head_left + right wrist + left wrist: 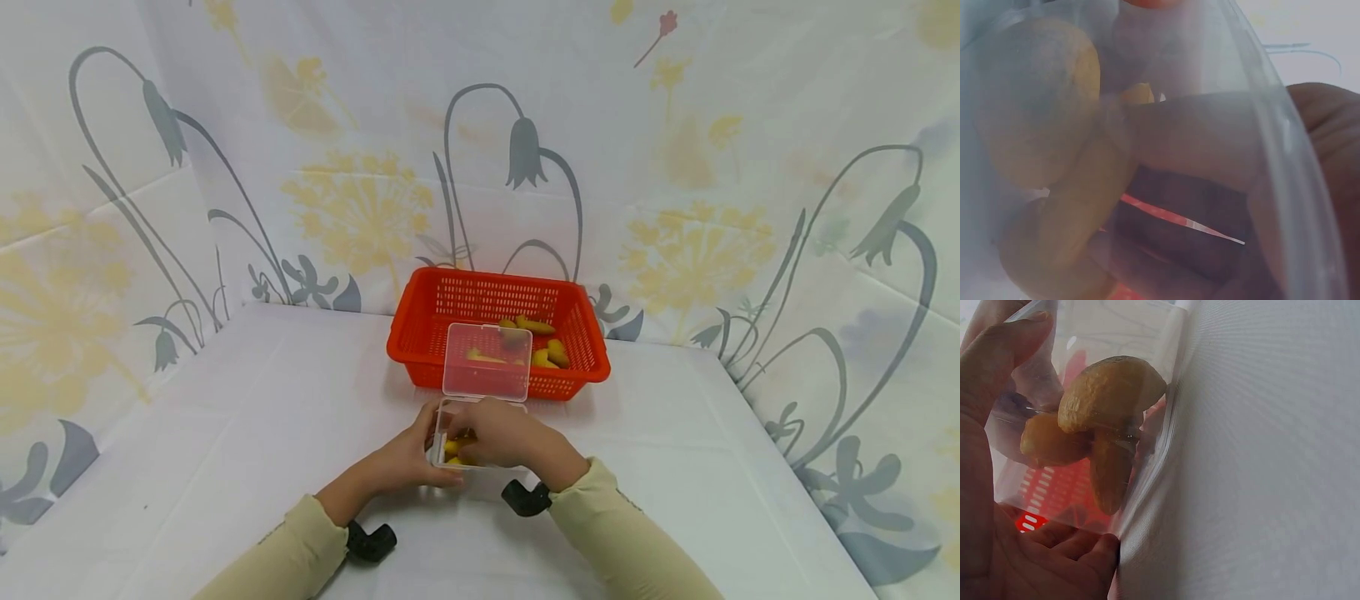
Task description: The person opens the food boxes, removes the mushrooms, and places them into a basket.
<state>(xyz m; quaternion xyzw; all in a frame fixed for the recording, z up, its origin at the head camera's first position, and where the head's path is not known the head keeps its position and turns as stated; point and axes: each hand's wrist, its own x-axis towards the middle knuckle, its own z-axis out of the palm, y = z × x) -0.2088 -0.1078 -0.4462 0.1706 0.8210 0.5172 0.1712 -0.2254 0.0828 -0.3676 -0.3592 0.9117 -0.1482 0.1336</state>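
A clear plastic box (487,468) stands on the white cloth with its hinged lid (487,362) raised at the far side. My left hand (408,458) grips the box's left end, thumb at the near side and fingers at the far side. Reaching in from above, my right hand (504,433) has thumb and fingers around a yellowish-brown mushroom (1088,187), seen through the hazy box wall. Several such mushrooms lie in the box; in the left wrist view one mushroom (1110,394) shows a broad cap and a stem. The right hand covers much of the inside.
Just behind the box is a red perforated basket (423,375), partly seen through the lid. Several more mushrooms (557,354) lie in its right half. A flower-printed cloth (510,233) hangs behind the basket and at both sides.
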